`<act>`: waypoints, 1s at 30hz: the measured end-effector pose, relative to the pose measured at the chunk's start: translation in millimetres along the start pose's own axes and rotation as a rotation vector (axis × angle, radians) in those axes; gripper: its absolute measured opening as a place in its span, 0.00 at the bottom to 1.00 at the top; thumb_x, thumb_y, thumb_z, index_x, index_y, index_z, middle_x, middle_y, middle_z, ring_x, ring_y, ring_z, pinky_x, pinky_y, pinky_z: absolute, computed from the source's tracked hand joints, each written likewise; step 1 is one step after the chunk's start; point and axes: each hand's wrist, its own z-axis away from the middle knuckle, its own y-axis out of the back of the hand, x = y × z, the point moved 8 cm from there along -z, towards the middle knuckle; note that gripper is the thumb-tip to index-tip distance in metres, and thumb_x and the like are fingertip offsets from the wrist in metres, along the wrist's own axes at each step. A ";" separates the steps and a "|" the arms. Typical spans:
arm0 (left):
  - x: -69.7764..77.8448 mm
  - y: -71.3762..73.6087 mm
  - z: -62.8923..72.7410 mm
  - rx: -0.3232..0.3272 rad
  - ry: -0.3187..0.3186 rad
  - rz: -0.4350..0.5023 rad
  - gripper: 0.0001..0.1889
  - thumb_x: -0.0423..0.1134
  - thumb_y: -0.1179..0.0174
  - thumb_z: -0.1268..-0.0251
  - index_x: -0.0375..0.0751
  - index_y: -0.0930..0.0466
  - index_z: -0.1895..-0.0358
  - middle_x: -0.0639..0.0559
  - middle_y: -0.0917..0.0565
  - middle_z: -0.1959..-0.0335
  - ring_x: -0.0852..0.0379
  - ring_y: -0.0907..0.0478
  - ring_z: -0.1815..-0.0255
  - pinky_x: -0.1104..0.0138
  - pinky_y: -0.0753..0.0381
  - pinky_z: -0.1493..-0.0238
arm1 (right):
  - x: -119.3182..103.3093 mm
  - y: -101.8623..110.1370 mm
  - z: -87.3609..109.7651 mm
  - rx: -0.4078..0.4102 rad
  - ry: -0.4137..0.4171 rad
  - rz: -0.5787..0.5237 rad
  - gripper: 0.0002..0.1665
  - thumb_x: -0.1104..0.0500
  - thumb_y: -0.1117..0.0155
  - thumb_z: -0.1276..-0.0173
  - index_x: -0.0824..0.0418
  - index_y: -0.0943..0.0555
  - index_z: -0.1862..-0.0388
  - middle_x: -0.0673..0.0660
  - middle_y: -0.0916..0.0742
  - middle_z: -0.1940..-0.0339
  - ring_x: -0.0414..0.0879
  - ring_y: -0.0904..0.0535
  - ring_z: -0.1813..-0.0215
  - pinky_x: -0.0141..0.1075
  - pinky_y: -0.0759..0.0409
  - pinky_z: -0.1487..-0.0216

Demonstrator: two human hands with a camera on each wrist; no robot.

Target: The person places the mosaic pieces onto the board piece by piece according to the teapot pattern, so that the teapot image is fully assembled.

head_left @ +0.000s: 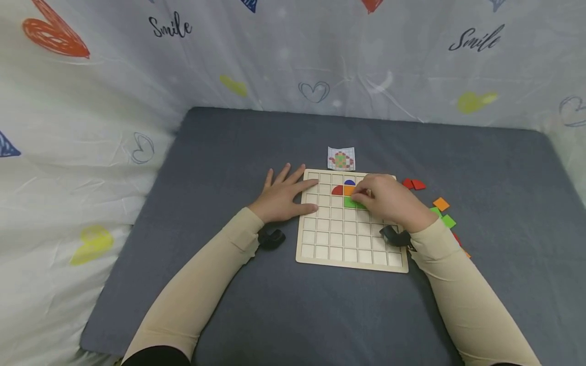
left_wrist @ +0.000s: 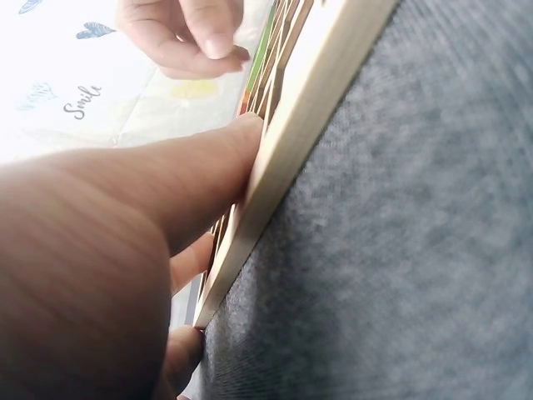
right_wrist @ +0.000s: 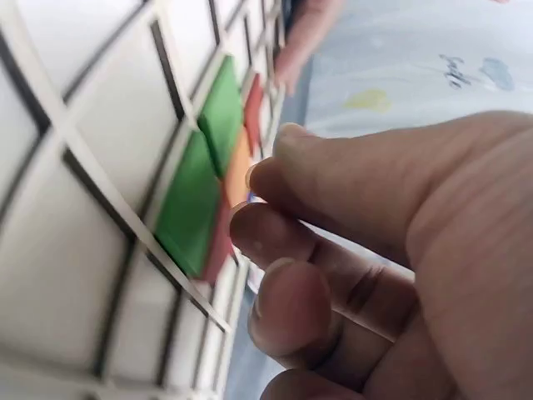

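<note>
**Fitting apparently in hand on the board (head_left: 320, 252)**

The gridded pale wood is steadied by the spread left hand (head_left: 281, 201). Above it the right hand (head_left: 389, 198) is bunched; whether anything is pinched cannot be told. Under and beside the grip, smooth green squares (head_left: 349, 202), an orange square (head_left: 348, 191), a red quarter-round (head_left: 337, 190) and a blue half-round (head_left: 349, 182) are seated. Next, perhaps, loose pieces (head_left: 441, 204) to its right must be matched to the card (head_left: 341, 152) beyond.

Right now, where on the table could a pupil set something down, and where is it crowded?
Bare table lies left of the left hand, beyond the card, and between the forearms, nearer than the board. Crowded: the board's right edge, by the loose pieces and right hand.
</note>
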 end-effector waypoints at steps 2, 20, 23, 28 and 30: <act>1.2 0.6 -0.2 -0.004 -0.003 0.000 0.40 0.71 0.43 0.29 0.69 0.40 0.16 0.54 0.58 0.11 0.45 0.73 0.12 0.40 0.81 0.19 | 4.2 6.8 5.4 0.010 -0.027 -0.010 0.08 0.56 0.30 0.24 0.57 0.08 0.55 0.52 0.10 0.60 0.46 0.20 0.64 0.43 0.19 0.59; -1.8 0.6 2.4 -0.002 0.012 0.007 0.40 0.71 0.42 0.29 0.68 0.40 0.17 0.55 0.58 0.11 0.46 0.74 0.12 0.41 0.82 0.19 | 45.4 28.1 56.5 -0.030 -0.198 0.003 0.10 0.55 0.27 0.27 0.61 0.10 0.56 0.52 0.11 0.65 0.45 0.24 0.72 0.39 0.24 0.68; -2.2 0.6 2.8 0.001 0.011 0.009 0.40 0.71 0.42 0.29 0.69 0.40 0.17 0.55 0.58 0.11 0.46 0.74 0.12 0.41 0.82 0.19 | 51.4 28.7 64.7 -0.037 -0.212 -0.003 0.09 0.54 0.26 0.28 0.59 0.12 0.58 0.50 0.12 0.67 0.44 0.24 0.71 0.39 0.24 0.67; -1.1 1.4 3.4 0.000 0.009 0.012 0.40 0.71 0.42 0.29 0.69 0.40 0.17 0.55 0.58 0.11 0.46 0.73 0.12 0.41 0.82 0.19 | 61.4 31.1 82.2 -0.027 -0.220 -0.004 0.08 0.54 0.26 0.28 0.57 0.13 0.59 0.49 0.13 0.66 0.43 0.24 0.70 0.37 0.24 0.68; 0.3 1.7 3.2 -0.003 0.003 0.010 0.40 0.71 0.42 0.29 0.68 0.40 0.17 0.55 0.58 0.11 0.46 0.73 0.12 0.41 0.82 0.19 | 65.7 30.1 90.3 -0.037 -0.231 -0.009 0.07 0.54 0.27 0.27 0.57 0.13 0.58 0.48 0.13 0.66 0.43 0.25 0.73 0.36 0.25 0.71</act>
